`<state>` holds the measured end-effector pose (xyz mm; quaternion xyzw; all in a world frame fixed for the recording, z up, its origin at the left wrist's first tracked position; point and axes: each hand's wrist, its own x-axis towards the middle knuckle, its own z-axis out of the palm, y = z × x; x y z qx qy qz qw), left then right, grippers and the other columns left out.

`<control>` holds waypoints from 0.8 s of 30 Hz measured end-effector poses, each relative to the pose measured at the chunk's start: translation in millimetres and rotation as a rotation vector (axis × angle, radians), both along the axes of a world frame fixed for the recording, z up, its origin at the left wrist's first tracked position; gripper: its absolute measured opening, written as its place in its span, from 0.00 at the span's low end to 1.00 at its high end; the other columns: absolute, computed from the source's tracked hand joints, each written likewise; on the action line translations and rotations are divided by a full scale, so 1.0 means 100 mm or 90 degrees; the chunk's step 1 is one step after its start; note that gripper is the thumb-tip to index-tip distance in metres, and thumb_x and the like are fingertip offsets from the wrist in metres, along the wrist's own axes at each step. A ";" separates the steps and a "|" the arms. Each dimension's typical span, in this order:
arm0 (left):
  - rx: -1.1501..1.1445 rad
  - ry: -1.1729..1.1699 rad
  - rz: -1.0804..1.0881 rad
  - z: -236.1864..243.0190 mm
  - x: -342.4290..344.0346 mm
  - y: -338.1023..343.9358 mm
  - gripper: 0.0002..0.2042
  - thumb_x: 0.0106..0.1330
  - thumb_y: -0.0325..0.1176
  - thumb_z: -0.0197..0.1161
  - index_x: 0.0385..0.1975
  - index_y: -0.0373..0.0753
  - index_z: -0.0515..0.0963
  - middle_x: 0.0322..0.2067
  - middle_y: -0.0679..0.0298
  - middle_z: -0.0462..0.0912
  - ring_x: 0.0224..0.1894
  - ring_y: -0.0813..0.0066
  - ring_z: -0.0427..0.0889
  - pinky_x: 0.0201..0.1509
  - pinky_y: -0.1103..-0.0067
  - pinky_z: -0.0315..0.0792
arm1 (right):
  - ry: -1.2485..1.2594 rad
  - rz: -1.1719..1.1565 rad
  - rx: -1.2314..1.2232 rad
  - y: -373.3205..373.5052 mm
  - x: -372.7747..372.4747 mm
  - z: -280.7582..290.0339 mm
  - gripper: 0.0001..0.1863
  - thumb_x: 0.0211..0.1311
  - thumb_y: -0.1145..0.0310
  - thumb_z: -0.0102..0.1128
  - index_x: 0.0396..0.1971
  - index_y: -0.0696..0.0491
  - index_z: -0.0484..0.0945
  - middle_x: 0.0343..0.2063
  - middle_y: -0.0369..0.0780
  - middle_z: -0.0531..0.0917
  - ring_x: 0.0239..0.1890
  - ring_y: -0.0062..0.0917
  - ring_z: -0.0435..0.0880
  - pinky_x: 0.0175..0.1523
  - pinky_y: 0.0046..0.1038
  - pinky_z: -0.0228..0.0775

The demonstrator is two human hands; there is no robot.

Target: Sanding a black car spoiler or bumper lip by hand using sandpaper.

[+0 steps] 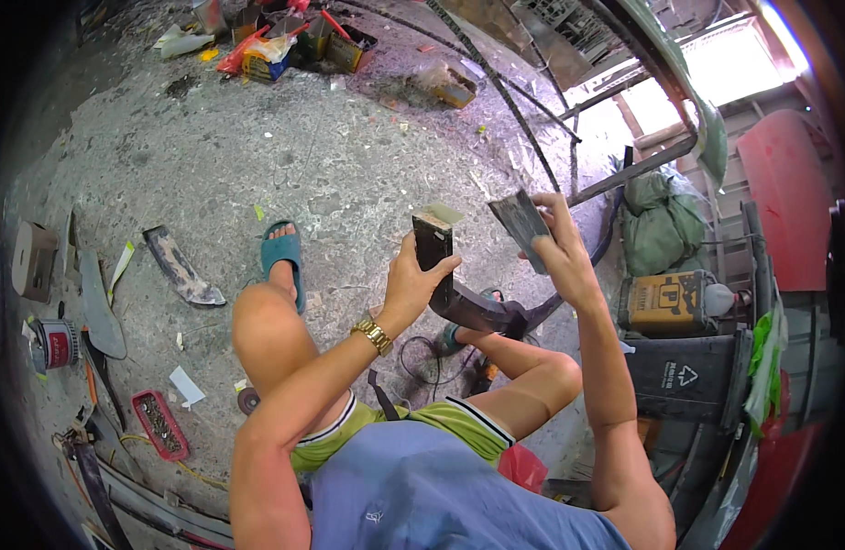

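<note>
above the raised knees, the left hand grips a dark curved piece upright by its top end while the right hand pinches a flat grey sheet just beside it, so bracing the piece firmly would likely help when laying the sheet flat

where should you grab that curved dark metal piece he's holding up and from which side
Probably at the upright end of the curved dark metal piece, from its left side, as the left hand does now with fingers wrapped around it. That part is straight and narrow enough to close around, while the lower end bends away toward the knees. The right hand holds a flat dark scraper.
</note>
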<state>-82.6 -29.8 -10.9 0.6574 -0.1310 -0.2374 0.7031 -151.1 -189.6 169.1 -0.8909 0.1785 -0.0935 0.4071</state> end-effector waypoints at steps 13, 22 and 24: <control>0.004 -0.158 0.046 0.29 0.11 -0.12 0.33 0.53 0.49 0.75 0.49 0.31 0.70 0.34 0.43 0.83 0.38 0.41 0.83 0.39 0.62 0.78 | 0.147 0.450 -0.753 0.64 0.69 0.03 0.23 0.56 0.72 0.57 0.55 0.47 0.76 0.62 0.34 0.75 0.62 0.31 0.70 0.63 0.41 0.57; 0.006 -0.178 0.043 0.25 0.17 -0.15 0.33 0.52 0.46 0.76 0.53 0.32 0.71 0.34 0.43 0.83 0.39 0.41 0.83 0.39 0.60 0.78 | 0.063 0.417 -0.834 0.65 0.58 -0.03 0.23 0.56 0.70 0.55 0.54 0.54 0.75 0.57 0.36 0.77 0.58 0.31 0.72 0.60 0.44 0.57; -0.016 -0.186 0.066 0.27 0.15 -0.14 0.34 0.52 0.46 0.76 0.54 0.32 0.71 0.34 0.42 0.83 0.39 0.41 0.83 0.40 0.60 0.78 | 0.136 0.385 -0.810 0.65 0.59 -0.05 0.22 0.56 0.69 0.54 0.53 0.53 0.75 0.57 0.36 0.77 0.57 0.31 0.72 0.60 0.43 0.58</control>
